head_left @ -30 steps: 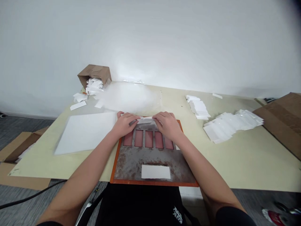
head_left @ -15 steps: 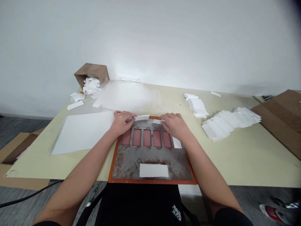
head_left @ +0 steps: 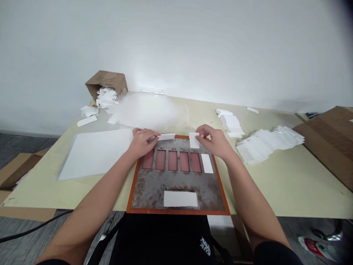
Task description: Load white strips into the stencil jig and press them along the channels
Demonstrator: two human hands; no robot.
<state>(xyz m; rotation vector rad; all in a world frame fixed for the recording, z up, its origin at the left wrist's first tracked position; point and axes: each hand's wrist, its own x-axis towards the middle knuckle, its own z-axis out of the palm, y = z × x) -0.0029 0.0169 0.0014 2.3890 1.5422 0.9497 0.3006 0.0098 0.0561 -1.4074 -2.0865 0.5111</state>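
Observation:
A rusty metal template plate (head_left: 176, 184) with an orange rim lies at the table's near edge. Its row of slots shows several red openings and one white card (head_left: 207, 163) in the rightmost slot. A wider white card (head_left: 180, 198) fills the lower slot. My left hand (head_left: 142, 141) rests at the plate's far left corner, fingers closed on a small stack of white cards (head_left: 164, 137). My right hand (head_left: 215, 141) hovers over the far right corner, pinching a single white card (head_left: 194, 140) above the slots.
A large white sheet (head_left: 95, 152) lies left of the plate. A tipped cardboard box (head_left: 106, 81) spills white cards at the back left. White card stacks (head_left: 231, 124) and clear bags (head_left: 268, 143) sit to the right, beside flat cardboard (head_left: 328, 141).
My hands drew apart. The right hand peeled one card off the stack, moved right and lifted it; a white card now shows in the rightmost slot. The left hand kept the stack.

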